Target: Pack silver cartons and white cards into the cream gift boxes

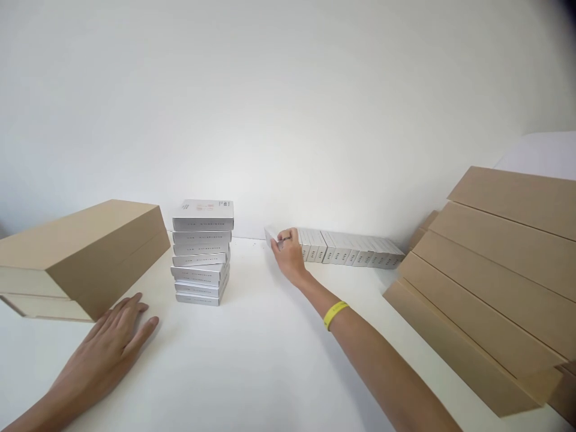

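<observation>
My left hand (110, 339) lies flat on the white table, fingers spread, its fingertips by the lower edge of a brown carton (108, 258). At the left end of a row of small white boxes (355, 249) along the wall, my right hand (288, 252) has its fingers curled on a white box (270, 232), which is mostly hidden behind them. A yellow band circles the right wrist. Between the hands, nearer the left, rises an uneven stack of white boxes (202, 252) with printing on top and sides.
Flattened brown cardboard boxes (499, 258) lean in an overlapping pile on the right side of the table. A white wall (288, 120) stands directly behind the row of white boxes.
</observation>
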The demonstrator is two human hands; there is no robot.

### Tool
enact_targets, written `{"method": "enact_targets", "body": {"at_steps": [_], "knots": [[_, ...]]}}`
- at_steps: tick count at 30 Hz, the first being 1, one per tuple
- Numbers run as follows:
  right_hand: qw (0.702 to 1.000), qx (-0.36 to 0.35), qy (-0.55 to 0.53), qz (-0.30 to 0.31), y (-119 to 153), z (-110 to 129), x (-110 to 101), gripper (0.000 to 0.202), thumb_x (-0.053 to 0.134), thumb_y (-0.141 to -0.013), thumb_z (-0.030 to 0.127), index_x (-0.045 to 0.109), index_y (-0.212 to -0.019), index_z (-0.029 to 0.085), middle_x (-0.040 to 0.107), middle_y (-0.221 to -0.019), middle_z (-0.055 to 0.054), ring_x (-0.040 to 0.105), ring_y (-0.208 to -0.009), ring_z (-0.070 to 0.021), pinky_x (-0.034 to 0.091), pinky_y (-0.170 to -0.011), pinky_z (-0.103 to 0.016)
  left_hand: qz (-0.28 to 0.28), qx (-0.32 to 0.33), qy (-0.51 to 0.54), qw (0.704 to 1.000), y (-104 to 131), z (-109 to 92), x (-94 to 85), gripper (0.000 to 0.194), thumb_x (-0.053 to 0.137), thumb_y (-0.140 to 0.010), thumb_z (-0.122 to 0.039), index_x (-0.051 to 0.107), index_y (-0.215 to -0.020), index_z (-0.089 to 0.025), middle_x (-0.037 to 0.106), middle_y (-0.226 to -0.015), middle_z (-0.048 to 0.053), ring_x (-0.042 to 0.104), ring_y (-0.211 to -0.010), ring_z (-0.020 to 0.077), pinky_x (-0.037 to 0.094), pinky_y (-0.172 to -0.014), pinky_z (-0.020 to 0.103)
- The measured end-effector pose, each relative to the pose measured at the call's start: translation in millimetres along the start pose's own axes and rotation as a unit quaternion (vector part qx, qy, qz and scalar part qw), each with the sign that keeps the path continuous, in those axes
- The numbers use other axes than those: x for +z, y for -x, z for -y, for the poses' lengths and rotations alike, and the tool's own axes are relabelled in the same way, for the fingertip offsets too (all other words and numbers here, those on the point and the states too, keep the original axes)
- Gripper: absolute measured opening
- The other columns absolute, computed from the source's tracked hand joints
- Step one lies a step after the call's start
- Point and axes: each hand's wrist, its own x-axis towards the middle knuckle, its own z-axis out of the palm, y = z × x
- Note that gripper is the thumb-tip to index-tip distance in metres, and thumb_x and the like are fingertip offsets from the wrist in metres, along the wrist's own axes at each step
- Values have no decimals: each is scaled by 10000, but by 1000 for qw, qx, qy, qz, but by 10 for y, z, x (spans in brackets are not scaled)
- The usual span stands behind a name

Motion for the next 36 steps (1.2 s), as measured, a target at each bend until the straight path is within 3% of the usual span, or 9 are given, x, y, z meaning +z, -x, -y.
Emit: {"method": "enact_targets", "body": {"at_steps": [5, 14, 21, 29, 33, 36], "knots": [[989, -27, 125, 69, -33, 71, 203, 250, 598, -962, 354, 614, -1123, 164, 608, -1145, -75, 601, -1008, -210, 518, -884, -420, 32, -34, 40, 998, 1, -122, -99, 676, 323, -960, -587, 265, -1476, -154, 486, -1456, 154, 337, -1436, 337, 291, -1160, 544], [954, -93, 241, 153, -343, 79, 292, 326, 618, -952, 359, 594, -1219, 174, 582, -1257, -98, 581, -1110, -244, 492, -957, -470, 15, -14, -1, 1000, -16, -61, -39, 685, 314, -922, -626, 454, -1357, -116, 459, -1498, 164, 338, -1447, 336, 287, -1179, 521], [946, -40, 289, 140, -478, 49, 405, 341, 625, -946, 367, 589, -1221, 169, 580, -1253, -98, 580, -1107, -248, 493, -948, -473, 42, -37, -28, 998, -22, -75, -35, 713, 263, -923, -661, 497, -1340, -132, 373, -1564, 131, 268, -1485, 306, 255, -1206, 499], [935, 15, 333, 124, -589, 39, 524, 346, 624, -944, 389, 592, -1209, 168, 588, -1231, -92, 587, -1085, -245, 496, -936, -473, 15, -27, -12, 999, -20, -74, -29, 673, 312, -899, -680, 553, -1249, -158, 433, -1521, 137, 331, -1451, 325, 282, -1180, 502], [941, -3, 317, 119, -588, 142, 434, 338, 614, -945, 410, 596, -1182, 169, 592, -1201, -87, 585, -1059, -236, 488, -926, -458, 6, -32, -6, 999, -13, -76, -28, 659, 328, -898, -676, 566, -1239, -165, 438, -1520, 124, 340, -1445, 327, 287, -1175, 499], [952, -29, 279, 119, -474, 322, 242, 313, 613, -946, 392, 602, -1165, 169, 596, -1188, -86, 580, -1065, -234, 478, -938, -454, 5, -29, -6, 1000, -11, -87, -23, 663, 317, -905, -665, 561, -1251, -154, 429, -1525, 132, 335, -1448, 319, 274, -1180, 495]]}}
